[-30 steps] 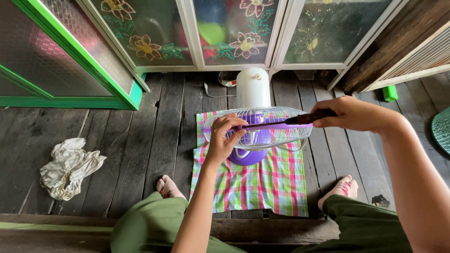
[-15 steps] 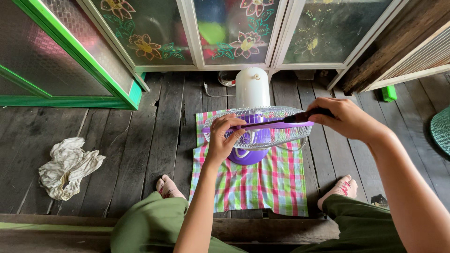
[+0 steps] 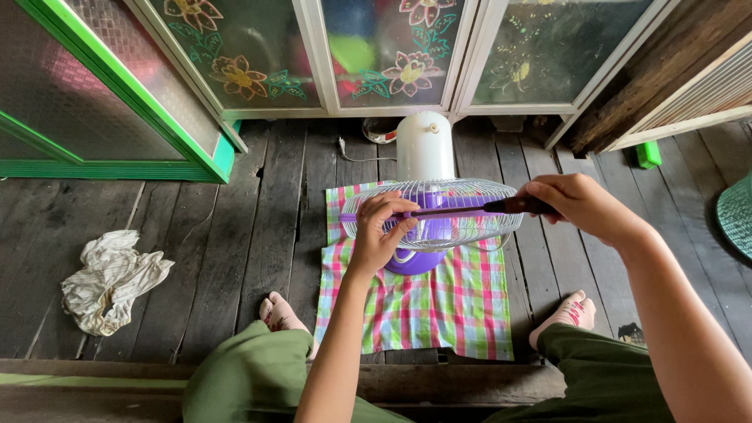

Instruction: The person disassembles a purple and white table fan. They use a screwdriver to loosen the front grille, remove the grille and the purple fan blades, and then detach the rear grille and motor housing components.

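A screwdriver point(image 3: 470, 208) is held level across the fan guard point(image 3: 432, 213) by the right hand point(image 3: 580, 205); its tip is pinched by the left hand point(image 3: 381, 229) at the guard's left edge.

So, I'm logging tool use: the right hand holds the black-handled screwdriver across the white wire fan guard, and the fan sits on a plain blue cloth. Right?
Not quite. The head view shows the cloth is checked pink, green and white, not plain blue. The rest holds.

White wire fan guard point(image 3: 462, 205) over a purple fan body point(image 3: 423, 247) — pink-green-white checked cloth point(image 3: 439, 301) beneath, dark grey floorboards point(image 3: 235, 235), green-framed door point(image 3: 141, 117).
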